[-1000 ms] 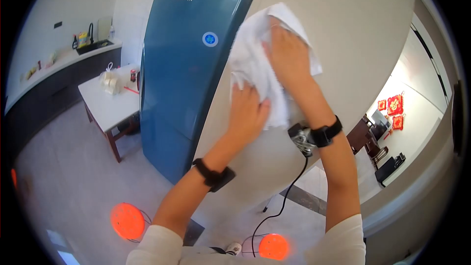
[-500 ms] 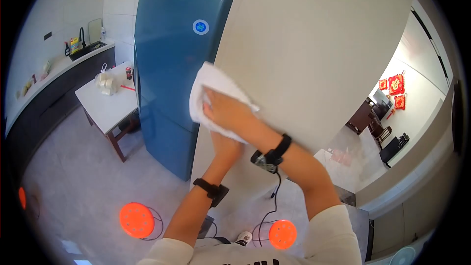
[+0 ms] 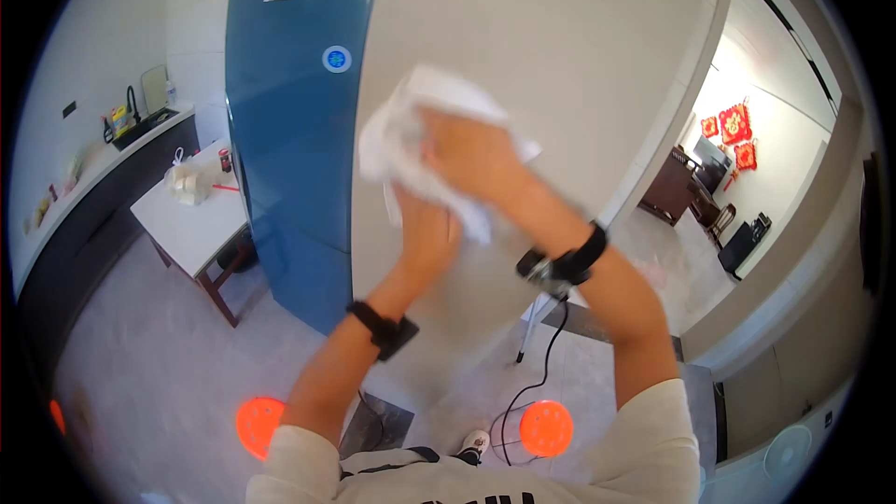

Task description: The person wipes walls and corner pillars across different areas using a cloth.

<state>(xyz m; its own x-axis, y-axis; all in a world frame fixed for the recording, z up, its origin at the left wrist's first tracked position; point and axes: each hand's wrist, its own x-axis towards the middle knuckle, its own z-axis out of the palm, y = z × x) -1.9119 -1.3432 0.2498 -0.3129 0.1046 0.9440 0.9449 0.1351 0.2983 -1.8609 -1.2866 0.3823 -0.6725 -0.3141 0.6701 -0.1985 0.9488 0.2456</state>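
Observation:
A white cloth (image 3: 453, 86) is bunched up before a broad beige surface (image 3: 551, 28), next to the blue front of a fridge (image 3: 294, 131). My right hand (image 3: 471, 157) grips the cloth from above, its fingers curled into the folds and blurred by motion. Below it, my left hand (image 3: 429, 233) holds the cloth's lower part, with its fingers mostly covered by the fabric. Black straps with small devices circle both my wrists.
A white table (image 3: 168, 212) with a plastic bag (image 3: 189, 184) stands left of the fridge, near a sink counter (image 3: 89, 168). Orange-topped stools (image 3: 546, 428) (image 3: 259, 427) flank my feet. A black cable (image 3: 532, 387) hangs from my right wrist. An open doorway lies at right.
Both hands and the cloth have moved up over the beige surface, and the cloth looks more bunched. My view has turned right, so the fridge sits further left.

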